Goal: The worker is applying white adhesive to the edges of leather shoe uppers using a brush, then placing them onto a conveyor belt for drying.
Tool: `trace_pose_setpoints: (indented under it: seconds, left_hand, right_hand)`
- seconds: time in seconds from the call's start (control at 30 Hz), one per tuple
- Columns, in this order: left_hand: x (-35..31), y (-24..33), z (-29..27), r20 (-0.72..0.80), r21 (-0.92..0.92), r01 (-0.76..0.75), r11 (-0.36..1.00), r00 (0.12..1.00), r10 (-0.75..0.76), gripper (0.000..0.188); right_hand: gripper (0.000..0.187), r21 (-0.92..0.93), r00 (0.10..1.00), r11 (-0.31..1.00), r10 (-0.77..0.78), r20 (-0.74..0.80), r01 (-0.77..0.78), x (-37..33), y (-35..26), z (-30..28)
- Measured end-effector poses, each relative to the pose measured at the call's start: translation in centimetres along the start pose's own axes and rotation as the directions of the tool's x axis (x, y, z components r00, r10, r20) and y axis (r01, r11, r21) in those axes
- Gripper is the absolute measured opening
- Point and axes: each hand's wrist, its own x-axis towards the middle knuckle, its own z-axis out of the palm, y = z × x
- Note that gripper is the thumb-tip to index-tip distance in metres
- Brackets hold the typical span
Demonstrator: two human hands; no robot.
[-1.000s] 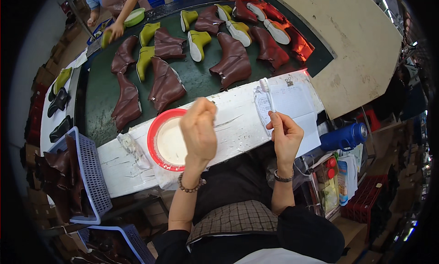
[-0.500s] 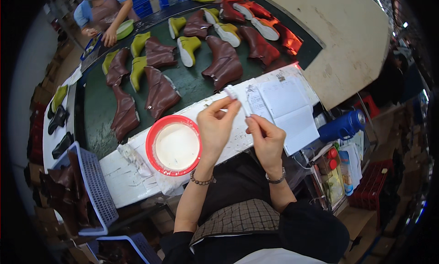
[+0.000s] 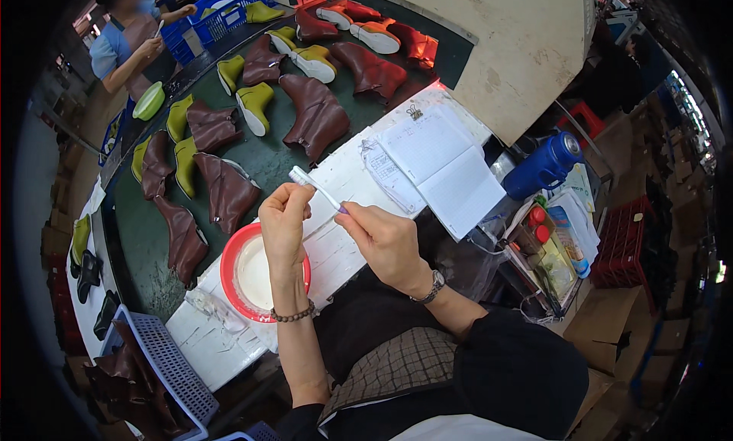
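A white toothbrush (image 3: 324,191) with a purple part on its handle slants above the white workbench (image 3: 343,246). My right hand (image 3: 388,245) pinches it by the handle. Just below the bristle head, the curled fingers of my left hand (image 3: 284,221) close at the brush's neck; their exact grip is partly hidden. Under my left wrist stands a red bowl (image 3: 227,277) of white, creamy liquid. Beyond the bench, brown boot uppers (image 3: 314,119) and lime-green boots with white soles (image 3: 254,107) lie on a dark green belt (image 3: 137,246).
An open notebook (image 3: 443,166) lies right of my hands, with a blue flask (image 3: 544,164) beside it. A crumpled white cloth (image 3: 216,309) lies left of the bowl. A lilac basket (image 3: 164,357) holds brown uppers. Across the belt, a person (image 3: 134,48) stands near a green bowl (image 3: 149,102).
The view has swung, so the bench and boots sit further left. My right hand has come closer to my left, and the toothbrush now shows along its length. The person opposite has raised their hands.
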Motion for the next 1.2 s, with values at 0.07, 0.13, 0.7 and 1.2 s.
trace_pose_setpoints:
  seconds: [0.07,0.13,0.7,1.2]
  left_hand:
    - [0.1,-0.1,0.0,0.036,-0.006,0.029,1.0,0.999,-0.029,0.016]
    - [0.4,-0.7,-0.2,0.04,-0.015,-0.002,1.0,0.999,0.003,0.015]
    - [-0.6,-1.0,0.7,0.02,-0.099,-0.133,0.986,0.991,0.135,0.016]
    - [-0.4,-1.9,1.0,-0.011,-0.071,-0.117,0.991,0.993,0.117,0.02]
  right_hand:
    - [0.018,-0.017,1.0,1.0,0.014,0.013,-0.013,-0.2,0.2,0.0]
    - [0.018,-0.006,1.0,1.0,0.004,0.006,-0.004,-0.2,0.1,0.0]
    - [0.016,0.111,0.999,0.994,0.022,-0.024,-0.019,0.1,0.4,-0.2]
    - [0.017,0.164,0.997,0.984,0.069,0.03,-0.073,-0.6,1.2,1.1]
